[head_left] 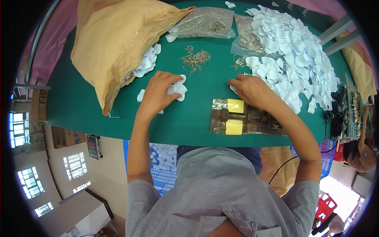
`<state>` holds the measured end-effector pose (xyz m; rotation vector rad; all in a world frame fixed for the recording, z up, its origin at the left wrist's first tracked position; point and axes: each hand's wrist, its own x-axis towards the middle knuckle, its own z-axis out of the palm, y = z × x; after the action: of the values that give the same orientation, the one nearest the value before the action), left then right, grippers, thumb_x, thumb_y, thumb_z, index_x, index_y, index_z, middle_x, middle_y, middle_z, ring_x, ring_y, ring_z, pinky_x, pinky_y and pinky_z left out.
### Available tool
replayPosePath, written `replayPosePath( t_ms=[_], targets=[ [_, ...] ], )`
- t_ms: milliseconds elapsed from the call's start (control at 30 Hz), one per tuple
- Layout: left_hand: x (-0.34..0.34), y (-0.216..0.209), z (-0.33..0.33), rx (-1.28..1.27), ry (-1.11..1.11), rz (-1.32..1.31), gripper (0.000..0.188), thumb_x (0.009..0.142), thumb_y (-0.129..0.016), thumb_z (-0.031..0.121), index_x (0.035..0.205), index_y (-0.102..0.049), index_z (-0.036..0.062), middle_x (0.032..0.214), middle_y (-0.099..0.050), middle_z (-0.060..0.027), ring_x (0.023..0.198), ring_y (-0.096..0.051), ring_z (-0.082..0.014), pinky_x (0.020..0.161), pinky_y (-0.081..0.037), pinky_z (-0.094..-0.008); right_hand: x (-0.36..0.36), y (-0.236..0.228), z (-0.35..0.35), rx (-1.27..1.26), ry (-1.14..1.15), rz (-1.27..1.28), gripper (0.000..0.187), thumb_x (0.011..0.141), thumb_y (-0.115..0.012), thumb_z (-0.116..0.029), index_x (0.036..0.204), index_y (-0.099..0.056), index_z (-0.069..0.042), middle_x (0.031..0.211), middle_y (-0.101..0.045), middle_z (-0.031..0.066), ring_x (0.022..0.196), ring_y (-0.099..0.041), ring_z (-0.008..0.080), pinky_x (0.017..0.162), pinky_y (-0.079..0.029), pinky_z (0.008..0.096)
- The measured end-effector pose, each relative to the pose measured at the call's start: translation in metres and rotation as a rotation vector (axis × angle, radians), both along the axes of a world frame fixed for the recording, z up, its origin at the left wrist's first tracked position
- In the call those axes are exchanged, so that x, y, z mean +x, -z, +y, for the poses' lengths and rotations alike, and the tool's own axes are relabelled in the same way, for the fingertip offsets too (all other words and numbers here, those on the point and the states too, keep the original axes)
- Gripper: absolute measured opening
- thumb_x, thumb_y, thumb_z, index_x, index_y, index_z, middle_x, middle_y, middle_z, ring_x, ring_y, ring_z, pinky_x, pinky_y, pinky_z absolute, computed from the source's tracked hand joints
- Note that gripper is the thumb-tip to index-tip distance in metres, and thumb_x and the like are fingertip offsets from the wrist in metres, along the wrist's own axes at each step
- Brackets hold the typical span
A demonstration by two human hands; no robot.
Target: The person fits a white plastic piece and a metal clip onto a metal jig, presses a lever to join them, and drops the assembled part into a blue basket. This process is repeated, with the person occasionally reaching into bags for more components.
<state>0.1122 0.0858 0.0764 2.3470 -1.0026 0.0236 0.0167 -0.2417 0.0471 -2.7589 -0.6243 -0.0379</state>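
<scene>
My left hand [160, 93] rests on the green table [79, 98] with its fingers closed around small white wing-shaped plastic pieces [178, 89]. One loose white piece [141, 95] lies just left of that hand. My right hand [252, 90] presses down on another white piece [233, 89] at the near edge of a large heap of white pieces [294, 51]. A small metal jig with two yellow pads [237, 116] sits close to the table's front edge, under my right wrist. A loose pile of small metal pins [195, 59] lies beyond my hands.
A big tan sack [114, 39] spilling white pieces lies at the left. Clear bags of metal parts [205, 21] sit at the far side. Cables and a box of small items [349, 112] crowd the right edge. A blue crate [162, 170] is under the table.
</scene>
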Motion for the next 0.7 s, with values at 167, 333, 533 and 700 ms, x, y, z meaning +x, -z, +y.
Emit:
replayPosePath(
  t_ms=[167, 333, 533, 700],
  targets=[
    [0.014, 0.016, 0.005, 0.057, 0.011, 0.158, 0.020, 0.078, -0.081, 0.006, 0.097, -0.074, 0.0047, 0.094, -0.070, -0.0077, 0.097, -0.062, -0.0281, 0.087, -0.050, -0.0393, 0.010, -0.015, -0.016, 0.192, -0.018, 0.211, 0.022, 0.091, -0.068, -0.005, 0.113, -0.071, -0.003, 0.099, -0.073, 0.0159, 0.083, -0.071, 0.0387, 0.073, -0.056, 0.0457],
    [0.005, 0.007, -0.005, -0.246, 0.006, 0.290, 0.022, 0.080, -0.079, -0.002, 0.101, -0.073, 0.0023, 0.097, -0.070, -0.0059, 0.093, -0.069, -0.0201, 0.077, -0.054, -0.0330, -0.025, -0.039, -0.001, 0.501, 0.295, 0.121, 0.014, 0.090, -0.075, -0.010, 0.102, -0.075, -0.003, 0.089, -0.070, 0.0136, 0.079, -0.069, 0.0285, 0.070, -0.054, 0.0382],
    [0.005, 0.013, -0.004, 0.171, 0.095, 0.024, 0.037, 0.075, -0.085, 0.004, 0.110, -0.072, 0.0055, 0.104, -0.066, -0.0069, 0.099, -0.066, -0.0232, 0.084, -0.054, -0.0360, -0.052, -0.024, 0.014, 0.358, 0.284, 0.050, 0.013, 0.092, -0.071, -0.013, 0.100, -0.073, -0.002, 0.092, -0.070, 0.0132, 0.086, -0.069, 0.0344, 0.076, -0.054, 0.0449],
    [-0.003, 0.010, -0.015, 0.123, -0.030, 0.287, 0.030, 0.078, -0.084, 0.007, 0.105, -0.072, 0.0084, 0.095, -0.063, -0.0080, 0.089, -0.063, -0.0278, 0.079, -0.051, -0.0414, -0.055, -0.018, 0.018, 0.479, 0.316, 0.118, 0.015, 0.092, -0.069, -0.010, 0.106, -0.071, -0.004, 0.093, -0.070, 0.0120, 0.088, -0.069, 0.0344, 0.075, -0.055, 0.0455]
  ],
)
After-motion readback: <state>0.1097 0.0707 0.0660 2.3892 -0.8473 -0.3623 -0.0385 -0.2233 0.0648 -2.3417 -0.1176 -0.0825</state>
